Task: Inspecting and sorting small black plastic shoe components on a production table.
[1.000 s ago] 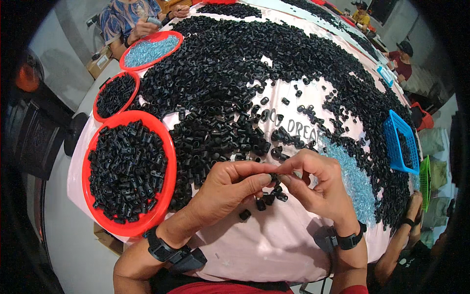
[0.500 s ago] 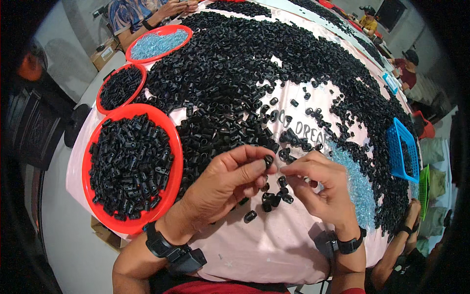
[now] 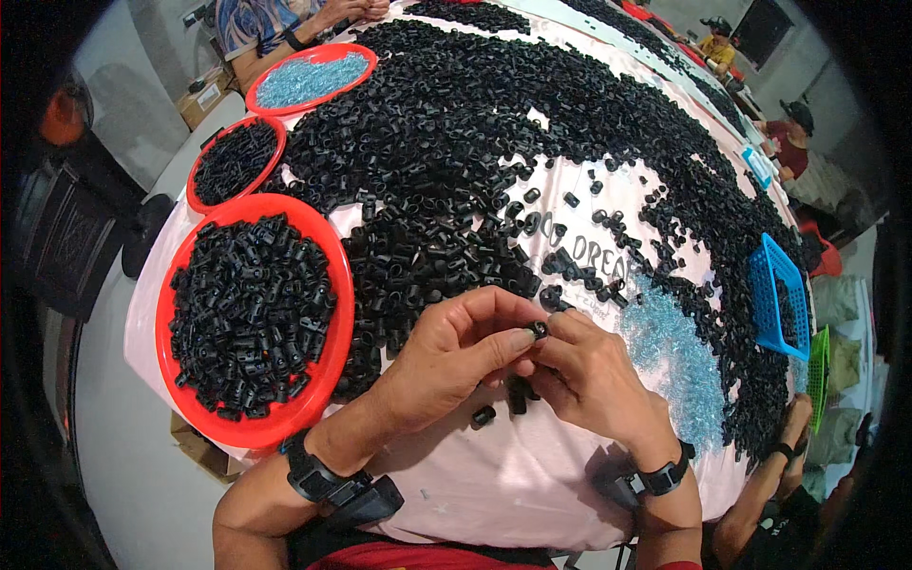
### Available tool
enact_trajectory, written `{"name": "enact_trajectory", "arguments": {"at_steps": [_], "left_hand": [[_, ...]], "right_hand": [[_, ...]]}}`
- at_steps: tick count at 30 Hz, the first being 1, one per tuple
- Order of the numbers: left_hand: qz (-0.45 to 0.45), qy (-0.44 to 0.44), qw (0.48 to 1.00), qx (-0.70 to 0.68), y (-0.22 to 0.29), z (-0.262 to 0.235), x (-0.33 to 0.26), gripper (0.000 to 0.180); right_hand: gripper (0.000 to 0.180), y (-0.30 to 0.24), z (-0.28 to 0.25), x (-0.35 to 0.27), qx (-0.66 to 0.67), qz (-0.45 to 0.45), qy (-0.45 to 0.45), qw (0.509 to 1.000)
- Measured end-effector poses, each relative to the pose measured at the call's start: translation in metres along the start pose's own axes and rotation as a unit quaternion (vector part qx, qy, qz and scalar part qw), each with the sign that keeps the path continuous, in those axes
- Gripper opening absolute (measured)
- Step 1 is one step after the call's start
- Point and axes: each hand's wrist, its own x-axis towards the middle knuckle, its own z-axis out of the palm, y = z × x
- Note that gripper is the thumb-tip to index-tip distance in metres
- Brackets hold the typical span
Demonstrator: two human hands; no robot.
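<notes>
My left hand (image 3: 464, 344) pinches a small black plastic cap (image 3: 539, 330) between thumb and forefinger, above the near part of the table. Against the cap's right side press the fingertips of my right hand (image 3: 597, 382). They are closed, and anything between them is hidden. Below my hands a few loose black caps (image 3: 484, 415) lie on the pale pink cloth (image 3: 475, 494). To the right spreads a pile of small clear bluish pieces (image 3: 670, 356). Left of my left forearm stands a large red basin (image 3: 342, 285) filled with black parts.
A wide heap of black caps (image 3: 437, 114) covers the table's middle and far side. Two smaller red trays hold thin black pieces (image 3: 237, 161) and clear bluish pieces (image 3: 309, 81). Blue (image 3: 768, 304) and green (image 3: 819, 361) baskets stand right. Other people sit around; one's forearm (image 3: 771, 465) is near right.
My right hand has moved left and its fingertips now meet the cap in my left hand. The two hands were slightly apart before. The view has shifted a little.
</notes>
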Motion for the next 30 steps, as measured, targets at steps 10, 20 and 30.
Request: {"name": "enact_trajectory", "arguments": {"at_steps": [10, 20, 30], "left_hand": [[0.026, 0.013, 0.999, 0.044, -0.003, -0.001, 0.002, 0.022], [0.01, 0.02, 0.997, 0.079, -0.004, 0.001, 0.0, 0.02], [0.016, 0.024, 0.996, 0.088, -0.008, 0.002, -0.001, 0.02]], "right_hand": [[0.015, 0.006, -0.017, -0.005, 0.122, 0.046, 0.136, 0.982], [0.022, -0.005, -0.01, 0.002, 0.177, 0.022, 0.164, 0.97], [0.019, 0.002, -0.003, -0.003, 0.271, 0.075, 0.167, 0.945]]}}
